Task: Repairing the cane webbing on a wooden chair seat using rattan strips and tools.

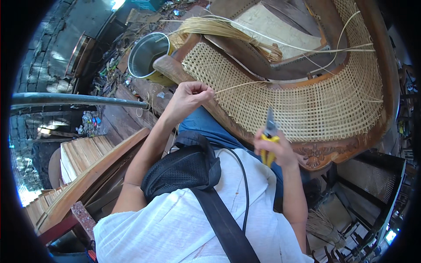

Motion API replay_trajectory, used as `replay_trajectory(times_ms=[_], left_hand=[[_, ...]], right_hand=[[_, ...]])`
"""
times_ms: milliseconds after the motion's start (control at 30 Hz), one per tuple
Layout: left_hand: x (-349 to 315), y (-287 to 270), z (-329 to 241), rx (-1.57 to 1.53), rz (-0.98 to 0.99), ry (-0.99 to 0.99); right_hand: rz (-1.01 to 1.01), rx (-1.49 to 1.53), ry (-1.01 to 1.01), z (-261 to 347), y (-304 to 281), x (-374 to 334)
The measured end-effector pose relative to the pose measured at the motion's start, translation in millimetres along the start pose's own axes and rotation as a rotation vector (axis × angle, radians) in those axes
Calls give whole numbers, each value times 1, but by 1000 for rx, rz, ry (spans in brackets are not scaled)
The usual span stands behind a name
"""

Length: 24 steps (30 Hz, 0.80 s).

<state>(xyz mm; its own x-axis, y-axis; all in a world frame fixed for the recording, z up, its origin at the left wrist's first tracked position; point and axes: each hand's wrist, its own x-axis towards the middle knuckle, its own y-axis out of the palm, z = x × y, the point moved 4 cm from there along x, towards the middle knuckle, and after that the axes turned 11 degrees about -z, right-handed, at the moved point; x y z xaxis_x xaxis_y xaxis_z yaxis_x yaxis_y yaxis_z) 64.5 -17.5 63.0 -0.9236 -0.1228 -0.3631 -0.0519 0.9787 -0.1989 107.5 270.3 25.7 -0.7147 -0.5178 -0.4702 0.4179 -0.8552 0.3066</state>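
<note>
My left hand (194, 97) pinches the end of a thin cane strand (240, 86) at the near left edge of a wooden chair frame (322, 155). The strand runs right to the woven cane panel (302, 109), an open lattice set within the curved, carved frame. Lower right of it, my right hand (277, 147) is closed round a pair of scissors (269, 139) with yellow handles. Their short metal blades point up and away, over the weave and apart from the strand. Several loose strands (337, 50) stick out at the panel's far right.
A bundle of cane strands (223, 28) lies across the frame's far side. Beside it stands a metal bucket (149, 55). A grey pipe (79, 100) crosses from the left, above stacked wooden boards (83, 158). Dark furniture frames (368, 175) stand at right.
</note>
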Motion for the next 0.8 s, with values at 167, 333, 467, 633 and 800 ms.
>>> replay_trajectory(times_ms=[167, 333, 467, 633, 800], left_hand=[[-10, -28, -10, -40, -168, 32], [-15, -32, -12, -15, -177, 22], [-13, -29, -12, -36, -160, 14], [-3, -20, -11, -52, -142, -18], [4, -11, -2, 22, 1, -6]], right_hand=[[2, -476, -73, 25, 66, 64], [-46, -654, -225, 63, 88, 78], [-28, -847, -211, 70, 81, 81], [-8, -818, -135, 60, 65, 80], [-113, -935, -178, 70, 64, 78]])
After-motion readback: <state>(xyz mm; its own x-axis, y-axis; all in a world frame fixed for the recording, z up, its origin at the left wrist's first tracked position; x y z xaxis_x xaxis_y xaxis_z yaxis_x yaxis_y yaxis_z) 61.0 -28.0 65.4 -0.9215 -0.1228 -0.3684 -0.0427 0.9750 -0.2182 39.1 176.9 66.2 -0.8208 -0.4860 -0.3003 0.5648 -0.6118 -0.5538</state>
